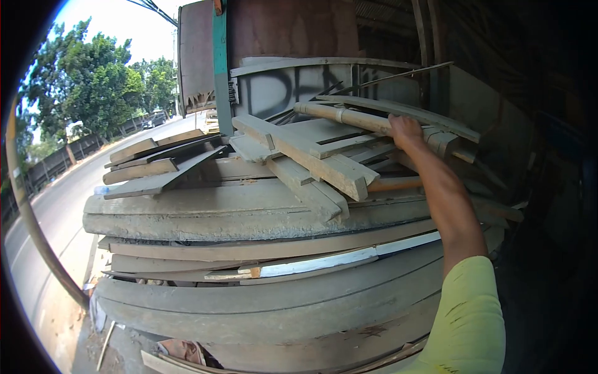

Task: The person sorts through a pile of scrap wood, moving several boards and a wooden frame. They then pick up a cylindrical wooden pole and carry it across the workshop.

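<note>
My right hand (406,131) reaches out over the top of a heap of weathered lumber. Its fingers are closed around a bamboo pole (361,118), which lies slantwise across the boards with a ring-like joint near its far left part. Just behind the pole rests a long thin plank (430,116). In front of it, a thick wooden beam (305,153) slopes down towards me, on top of shorter boards (305,187). My left hand is outside the view.
Large grey slabs (261,311) and long planks (249,249) are stacked below, one with a white strip (317,262). Loose boards (143,168) jut out at left. A teal post (220,68) and a graffitied panel (280,81) stand behind; a road (47,215) runs along the left.
</note>
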The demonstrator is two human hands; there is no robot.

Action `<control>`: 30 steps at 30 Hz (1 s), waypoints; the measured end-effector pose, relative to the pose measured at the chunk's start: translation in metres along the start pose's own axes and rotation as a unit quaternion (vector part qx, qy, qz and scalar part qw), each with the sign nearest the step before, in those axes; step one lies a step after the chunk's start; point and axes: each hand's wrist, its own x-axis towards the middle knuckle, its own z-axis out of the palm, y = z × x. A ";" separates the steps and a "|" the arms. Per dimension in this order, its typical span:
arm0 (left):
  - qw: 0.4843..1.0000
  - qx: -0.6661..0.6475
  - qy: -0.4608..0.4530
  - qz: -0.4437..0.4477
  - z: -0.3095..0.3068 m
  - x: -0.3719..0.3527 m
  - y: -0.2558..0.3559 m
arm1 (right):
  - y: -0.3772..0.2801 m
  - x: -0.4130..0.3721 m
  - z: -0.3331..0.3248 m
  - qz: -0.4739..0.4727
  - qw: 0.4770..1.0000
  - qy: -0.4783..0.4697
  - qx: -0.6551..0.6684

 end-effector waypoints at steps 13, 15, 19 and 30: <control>0.996 -0.021 -0.055 0.072 -0.005 0.028 0.076 | 0.061 -0.166 -0.161 -0.063 0.998 0.014 -0.023; 0.988 -0.061 -0.084 0.113 -0.006 0.023 0.076 | 0.053 -0.177 -0.168 -0.069 0.997 0.023 -0.020; 0.993 -0.056 -0.076 0.071 -0.032 -0.014 0.029 | 0.046 -0.186 -0.171 -0.034 0.999 0.007 -0.010; 0.994 -0.039 0.005 -0.105 -0.111 -0.117 -0.077 | 0.047 -0.196 -0.133 -0.027 0.998 0.019 -0.048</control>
